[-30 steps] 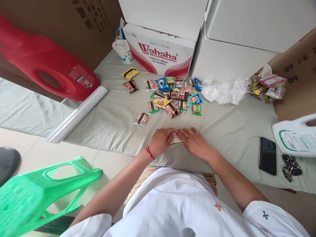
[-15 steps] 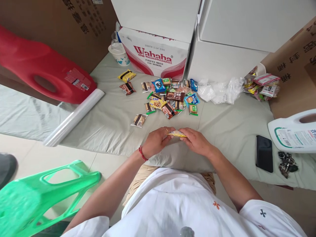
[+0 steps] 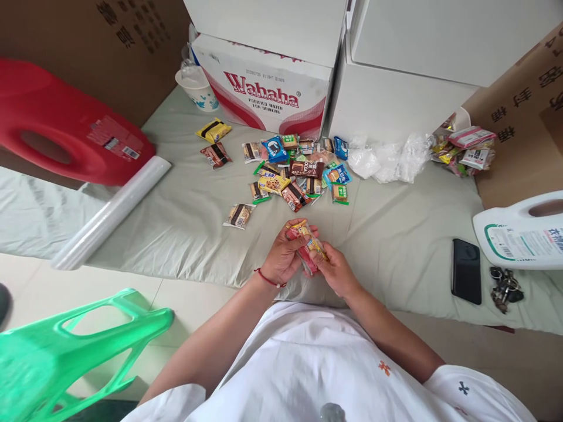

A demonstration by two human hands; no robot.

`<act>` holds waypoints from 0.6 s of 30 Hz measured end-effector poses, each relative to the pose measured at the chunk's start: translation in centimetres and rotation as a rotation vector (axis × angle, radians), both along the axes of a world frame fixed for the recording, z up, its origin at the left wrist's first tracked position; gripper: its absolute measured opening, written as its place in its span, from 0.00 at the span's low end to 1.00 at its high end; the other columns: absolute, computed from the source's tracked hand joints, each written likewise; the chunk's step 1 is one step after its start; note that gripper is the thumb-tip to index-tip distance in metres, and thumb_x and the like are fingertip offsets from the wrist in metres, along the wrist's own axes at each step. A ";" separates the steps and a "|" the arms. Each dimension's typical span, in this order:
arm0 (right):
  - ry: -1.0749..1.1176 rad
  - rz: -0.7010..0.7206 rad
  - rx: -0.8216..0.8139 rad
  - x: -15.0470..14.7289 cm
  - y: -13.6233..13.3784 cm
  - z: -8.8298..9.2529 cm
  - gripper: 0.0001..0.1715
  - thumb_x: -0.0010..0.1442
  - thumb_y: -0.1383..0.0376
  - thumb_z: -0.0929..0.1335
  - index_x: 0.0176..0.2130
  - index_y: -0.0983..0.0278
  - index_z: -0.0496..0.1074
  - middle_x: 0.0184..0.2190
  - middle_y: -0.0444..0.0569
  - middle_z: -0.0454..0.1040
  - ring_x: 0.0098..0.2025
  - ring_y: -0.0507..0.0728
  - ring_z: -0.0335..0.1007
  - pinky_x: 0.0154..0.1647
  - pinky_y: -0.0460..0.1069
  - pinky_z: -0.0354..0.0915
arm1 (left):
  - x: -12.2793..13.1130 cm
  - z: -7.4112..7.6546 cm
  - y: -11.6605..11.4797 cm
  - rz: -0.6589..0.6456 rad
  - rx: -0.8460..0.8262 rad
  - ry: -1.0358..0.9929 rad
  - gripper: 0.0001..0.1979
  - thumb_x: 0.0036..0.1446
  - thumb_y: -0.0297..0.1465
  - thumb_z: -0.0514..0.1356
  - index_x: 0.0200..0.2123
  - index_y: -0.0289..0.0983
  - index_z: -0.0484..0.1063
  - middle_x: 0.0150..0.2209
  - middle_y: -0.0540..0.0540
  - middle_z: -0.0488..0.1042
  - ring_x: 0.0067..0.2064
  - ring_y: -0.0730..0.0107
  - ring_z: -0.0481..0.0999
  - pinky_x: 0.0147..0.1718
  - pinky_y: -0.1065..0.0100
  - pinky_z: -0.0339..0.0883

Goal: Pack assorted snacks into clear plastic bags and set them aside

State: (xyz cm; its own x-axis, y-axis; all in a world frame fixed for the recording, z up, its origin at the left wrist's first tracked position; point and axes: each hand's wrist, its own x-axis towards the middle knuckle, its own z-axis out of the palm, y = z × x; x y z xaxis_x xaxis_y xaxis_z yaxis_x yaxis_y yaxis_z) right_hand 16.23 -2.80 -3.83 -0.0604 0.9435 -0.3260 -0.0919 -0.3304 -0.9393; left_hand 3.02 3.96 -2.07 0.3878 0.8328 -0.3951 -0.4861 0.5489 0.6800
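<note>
Both my hands hold small snack packets (image 3: 308,241), yellow and red-pink, in front of my body at the sheet's near edge. My left hand (image 3: 284,252) is closed on them from the left, thumb on top. From the right, my right hand (image 3: 336,271) pinches their near right end. Just beyond lies a pile of wrapped biscuits and snacks (image 3: 303,170) in brown, blue, yellow and green. One pale biscuit packet (image 3: 239,215) lies apart at the pile's near left. A yellow packet (image 3: 213,130) and a brown packet (image 3: 215,155) lie farther left.
On the left are a red jug (image 3: 74,129), a clear plastic roll (image 3: 112,211) and a green stool (image 3: 88,346). A Wahaha carton (image 3: 264,88) and paper cup (image 3: 197,88) stand behind. Rightward lie plastic bags (image 3: 387,157), a phone (image 3: 466,271), keys (image 3: 505,288) and a white jug (image 3: 523,231).
The held packets have turned from edge-on to showing their yellow and red-pink faces. My right hand has come nearer to me and closer to the left. The view has shifted slightly.
</note>
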 end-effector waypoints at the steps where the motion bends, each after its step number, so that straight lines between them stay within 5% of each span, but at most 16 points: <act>1: -0.006 -0.017 0.025 0.0 -0.3 -0.2 0.24 0.63 0.43 0.69 0.43 0.60 0.68 0.34 0.45 0.75 0.33 0.55 0.74 0.37 0.52 0.76 | 0.1 -0.3 -0.2 -0.008 -0.002 -0.008 0.32 0.45 0.32 0.75 0.51 0.41 0.66 0.47 0.45 0.80 0.49 0.62 0.82 0.48 0.60 0.75; 4: -0.127 -0.019 0.081 0.9 -1.3 -0.4 0.23 0.63 0.45 0.69 0.44 0.61 0.70 0.36 0.45 0.76 0.36 0.55 0.73 0.39 0.51 0.74 | 0.3 -1.1 -0.9 -0.065 0.040 0.030 0.32 0.46 0.36 0.75 0.51 0.41 0.64 0.46 0.45 0.79 0.47 0.61 0.82 0.48 0.58 0.75; 8: -0.410 -0.055 -0.008 5.5 -1.7 0.0 0.25 0.63 0.42 0.68 0.41 0.61 0.72 0.26 0.43 0.73 0.25 0.54 0.68 0.25 0.47 0.67 | -0.6 -1.9 -1.3 -0.095 0.229 0.344 0.24 0.52 0.39 0.71 0.47 0.39 0.67 0.48 0.43 0.76 0.48 0.63 0.79 0.48 0.60 0.74; 13: -0.713 -0.426 -0.120 17.6 1.0 1.4 0.32 0.55 0.37 0.69 0.37 0.63 0.70 0.20 0.41 0.69 0.17 0.51 0.60 0.17 0.47 0.57 | -5.6 -2.1 -1.4 0.028 0.603 0.798 0.11 0.62 0.35 0.60 0.47 0.39 0.71 0.47 0.43 0.73 0.50 0.65 0.76 0.50 0.60 0.73; 16: -0.813 -0.687 -0.087 25.6 4.7 3.9 0.29 0.54 0.39 0.71 0.33 0.61 0.67 0.21 0.45 0.67 0.17 0.51 0.60 0.20 0.50 0.59 | -9.0 -2.1 -1.5 0.178 0.749 1.038 0.08 0.64 0.32 0.57 0.45 0.39 0.72 0.48 0.42 0.73 0.50 0.64 0.75 0.50 0.59 0.74; 18: -0.828 -0.719 -0.049 30.0 7.3 6.2 0.28 0.60 0.38 0.67 0.37 0.59 0.67 0.25 0.49 0.70 0.20 0.53 0.64 0.23 0.53 0.63 | -10.8 -2.2 -1.7 0.250 0.788 1.165 0.07 0.64 0.31 0.57 0.45 0.39 0.72 0.49 0.42 0.73 0.50 0.63 0.76 0.49 0.58 0.75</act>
